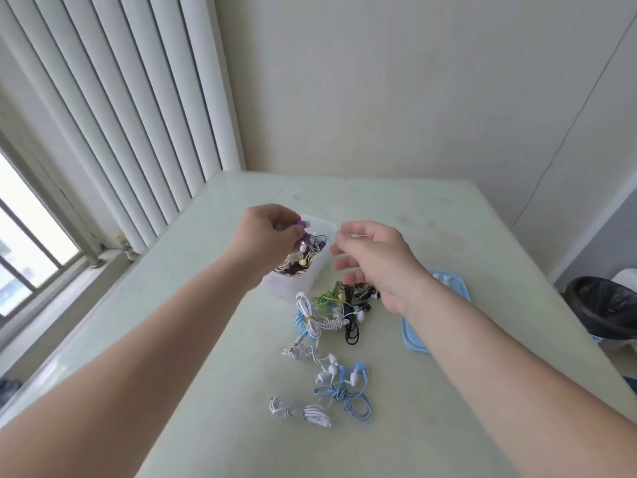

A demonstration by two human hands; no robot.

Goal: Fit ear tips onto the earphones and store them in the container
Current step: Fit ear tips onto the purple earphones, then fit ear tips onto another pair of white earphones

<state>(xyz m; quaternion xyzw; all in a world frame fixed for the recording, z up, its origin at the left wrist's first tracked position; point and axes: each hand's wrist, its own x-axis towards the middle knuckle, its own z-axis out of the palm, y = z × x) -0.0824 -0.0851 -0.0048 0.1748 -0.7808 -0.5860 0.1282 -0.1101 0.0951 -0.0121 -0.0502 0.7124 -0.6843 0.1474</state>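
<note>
A purple earphone (303,223) is pinched by the left hand (267,236) over the container (293,286) and should be lowered inside before release. The right hand (375,260), at 3 o'clock, is spread, empty.

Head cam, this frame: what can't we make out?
All head view.
Purple earphone: mostly inside the left hand's grip, so ear tip fitted or not is unreadable.
Right hand: fingers motion-blurred, unclear whether it holds anything.
Container: left hand covers part of its contents.
Blue tray: right forearm hides most of it, and the white bits in it are too small.
Black bin: cut by right edge.
</note>
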